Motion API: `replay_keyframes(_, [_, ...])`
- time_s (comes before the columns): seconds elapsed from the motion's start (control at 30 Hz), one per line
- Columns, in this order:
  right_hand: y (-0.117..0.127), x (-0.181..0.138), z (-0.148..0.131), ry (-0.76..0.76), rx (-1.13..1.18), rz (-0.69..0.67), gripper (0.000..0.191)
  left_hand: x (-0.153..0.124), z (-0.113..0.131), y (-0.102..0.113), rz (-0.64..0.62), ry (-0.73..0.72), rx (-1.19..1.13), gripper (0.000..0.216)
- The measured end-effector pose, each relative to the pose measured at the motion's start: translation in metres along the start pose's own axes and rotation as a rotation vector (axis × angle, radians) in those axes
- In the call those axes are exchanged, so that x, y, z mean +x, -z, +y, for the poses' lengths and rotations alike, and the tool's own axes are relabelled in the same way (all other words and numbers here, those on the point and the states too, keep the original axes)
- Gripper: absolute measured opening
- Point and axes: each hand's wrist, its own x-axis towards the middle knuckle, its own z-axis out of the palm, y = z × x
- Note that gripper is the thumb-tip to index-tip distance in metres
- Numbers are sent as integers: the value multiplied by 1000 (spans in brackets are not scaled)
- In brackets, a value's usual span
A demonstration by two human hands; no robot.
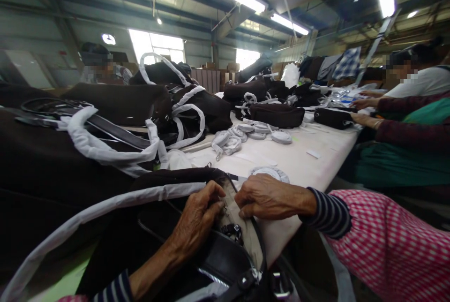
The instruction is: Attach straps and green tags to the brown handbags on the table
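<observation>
A dark handbag lies open in front of me, with beige lining and a metal zipper showing. A dark piece with metal hardware rests in its mouth. My left hand reaches over the bag, fingers bent and closed at the lining; its fingertips are partly hidden. Across the opening, my right hand has its fingers curled on the lined edge. The bag's long handle, wrapped in white, arches to the left.
More dark bags with white-wrapped handles are piled at the left and back. Wrapped strap coils lie on the pale table, one coil just behind my right hand. Co-workers' hands handle a dark pouch at right.
</observation>
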Motion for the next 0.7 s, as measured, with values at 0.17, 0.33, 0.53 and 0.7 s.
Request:
replay_keyframes(0.17, [9, 6, -5, 23, -137, -92, 15, 1, 2, 0, -23, 3, -82, 6])
replay_keyframes(0.33, [13, 13, -6, 48, -141, -120, 15, 1, 4, 1, -8, -20, -104, 6])
replay_keyframes(0.53, [15, 14, -10, 24, -202, -134, 15, 1, 7, 1, -10, -39, -109, 8])
replay_keyframes(0.7, [19, 15, -13, 30, -218, -158, 15, 1, 7, 1, -2, -57, -74, 10])
